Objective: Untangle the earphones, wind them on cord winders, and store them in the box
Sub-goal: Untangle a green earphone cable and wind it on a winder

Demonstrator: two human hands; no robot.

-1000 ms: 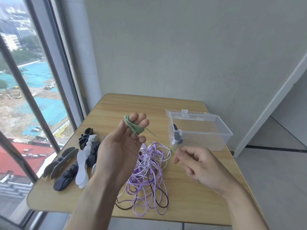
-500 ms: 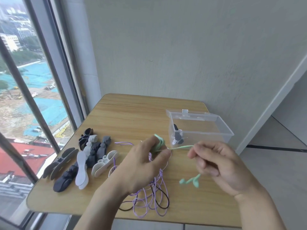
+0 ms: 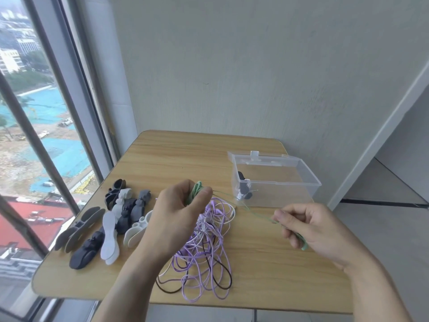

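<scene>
My left hand (image 3: 178, 212) grips a small coil of the green earphone cord (image 3: 196, 191) above the table. From it a thin green strand (image 3: 253, 211) runs right to my right hand (image 3: 308, 226), which pinches it and holds the green earbud ends in its curled fingers. Below the hands lies a tangle of purple, white and black earphone cords (image 3: 204, 249). A heap of black, grey and white cord winders (image 3: 109, 221) lies at the left. The clear plastic box (image 3: 278, 182) stands open at the right, with a wound dark winder (image 3: 243, 189) inside.
The wooden table (image 3: 185, 156) stands against a wall, with a window frame (image 3: 69, 101) along its left side. The table's near edge runs just below the cord tangle. Floor shows to the right of the table.
My left hand came down from a raised, palm-up pose and now holds the green coil lower. My right hand has drawn the strand out to the right, taking the earbud ends into its fingers.
</scene>
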